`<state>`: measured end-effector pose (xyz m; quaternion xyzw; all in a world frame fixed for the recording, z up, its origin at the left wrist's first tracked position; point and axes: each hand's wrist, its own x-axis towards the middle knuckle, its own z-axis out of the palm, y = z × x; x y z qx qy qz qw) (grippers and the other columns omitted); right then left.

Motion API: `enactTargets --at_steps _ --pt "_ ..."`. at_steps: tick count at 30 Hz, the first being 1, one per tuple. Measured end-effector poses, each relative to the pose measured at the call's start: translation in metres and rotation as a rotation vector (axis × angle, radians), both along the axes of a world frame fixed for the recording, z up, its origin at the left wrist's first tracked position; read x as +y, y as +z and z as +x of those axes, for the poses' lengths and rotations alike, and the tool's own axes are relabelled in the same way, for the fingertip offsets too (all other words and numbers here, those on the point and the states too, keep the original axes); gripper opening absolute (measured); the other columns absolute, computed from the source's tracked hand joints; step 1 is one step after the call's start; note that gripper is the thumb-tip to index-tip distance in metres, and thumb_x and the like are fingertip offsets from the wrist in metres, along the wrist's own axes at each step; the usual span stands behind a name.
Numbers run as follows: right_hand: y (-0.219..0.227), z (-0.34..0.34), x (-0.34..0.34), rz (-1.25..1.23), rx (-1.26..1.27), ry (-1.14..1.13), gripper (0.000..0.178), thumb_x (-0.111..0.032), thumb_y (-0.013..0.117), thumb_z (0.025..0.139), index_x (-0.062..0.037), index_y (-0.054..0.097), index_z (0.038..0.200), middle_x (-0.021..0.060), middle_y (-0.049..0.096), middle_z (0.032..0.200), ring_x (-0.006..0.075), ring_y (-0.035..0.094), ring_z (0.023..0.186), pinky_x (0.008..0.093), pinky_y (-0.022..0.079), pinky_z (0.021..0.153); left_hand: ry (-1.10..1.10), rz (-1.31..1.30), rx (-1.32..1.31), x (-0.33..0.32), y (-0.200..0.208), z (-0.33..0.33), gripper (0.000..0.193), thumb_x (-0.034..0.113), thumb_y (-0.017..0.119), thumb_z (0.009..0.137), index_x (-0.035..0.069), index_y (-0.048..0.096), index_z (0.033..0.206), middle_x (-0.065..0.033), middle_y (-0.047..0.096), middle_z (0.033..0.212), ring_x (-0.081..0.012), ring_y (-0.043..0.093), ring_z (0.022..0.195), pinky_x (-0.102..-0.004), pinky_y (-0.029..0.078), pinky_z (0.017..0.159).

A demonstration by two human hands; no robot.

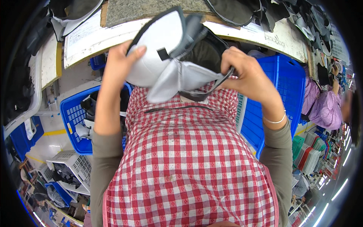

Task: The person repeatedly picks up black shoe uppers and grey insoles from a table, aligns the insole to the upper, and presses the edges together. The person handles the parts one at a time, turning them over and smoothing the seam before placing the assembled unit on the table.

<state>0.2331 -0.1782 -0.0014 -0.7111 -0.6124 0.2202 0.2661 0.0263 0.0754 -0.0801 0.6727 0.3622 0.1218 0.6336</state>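
Between both hands, above my lap, hangs a white, grey and black stitched shoe upper (151, 68). My left hand (123, 62) grips its left edge, with the thumb pressed on the white face and the other fingers behind it. My right hand (242, 72) pinches the dark-edged rim on the right side, its fingers curled round it. The upper is tilted and spread apart, so its dark inside shows. A small black square patch sits on the white surface. Parts of the upper are slightly blurred.
A white worktable (87, 47) runs across the front, bearing a grey rough board (151, 11) and more dark uppers. A blue basket (68, 109) holding pieces stands left; a larger blue crate (264, 87) stands right. A person in a purple checked sleeve (327, 109) is far right.
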Motion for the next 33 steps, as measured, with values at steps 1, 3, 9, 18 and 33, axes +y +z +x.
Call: enactTargets --at_steps 1,3,9,18,33 --pt "-0.003 -0.009 0.002 0.037 -0.007 0.016 0.041 -0.008 0.091 0.066 -0.0038 0.056 0.088 0.0093 0.057 0.085 0.0301 0.059 0.087 0.039 0.049 0.074 -0.124 0.072 0.068 0.006 -0.004 0.01 0.03 0.021 0.074 0.095 -0.002 0.071 0.113 -0.0145 0.074 0.095 -0.0235 0.07 0.084 -0.0344 0.056 0.076" --pt "-0.009 -0.021 0.003 0.032 0.002 -0.01 0.04 -0.008 0.091 0.067 -0.0029 0.057 0.087 0.0085 0.057 0.084 0.0296 0.058 0.086 0.0389 0.049 0.072 -0.209 0.525 0.198 0.006 -0.01 0.026 0.04 0.027 0.074 0.095 -0.004 0.069 0.119 -0.0144 0.075 0.097 -0.0239 0.071 0.089 -0.0373 0.056 0.081" --pt "-0.017 -0.017 -0.015 0.042 0.101 -0.179 0.038 -0.004 0.091 0.065 -0.0029 0.062 0.091 0.0072 0.063 0.087 0.0249 0.06 0.084 0.0362 0.051 0.072 -0.315 1.211 -0.654 -0.065 -0.024 0.037 0.044 0.009 0.078 0.081 0.008 0.065 0.123 -0.0097 0.068 0.119 -0.0283 0.061 0.109 -0.0398 0.045 0.091" --pt "0.004 -0.039 -0.018 0.321 -0.287 0.062 0.03 -0.001 0.077 0.061 -0.0043 0.058 0.084 0.0099 0.055 0.085 0.0306 0.058 0.083 0.0391 0.051 0.07 -0.422 1.591 -0.515 -0.048 0.027 0.012 0.026 0.021 0.077 0.07 0.017 0.068 0.095 0.0074 0.066 0.094 -0.0168 0.06 0.093 -0.0334 0.041 0.084" --pt "0.008 -0.05 -0.026 0.652 -0.494 -0.136 0.039 -0.013 0.077 0.053 -0.0064 0.077 0.092 0.0016 0.059 0.078 0.0211 0.059 0.082 0.0303 0.052 0.066 -0.547 1.56 -0.625 -0.049 0.061 -0.007 0.014 0.019 0.074 0.075 0.013 0.074 0.087 0.0064 0.069 0.089 -0.0113 0.062 0.092 -0.028 0.04 0.08"
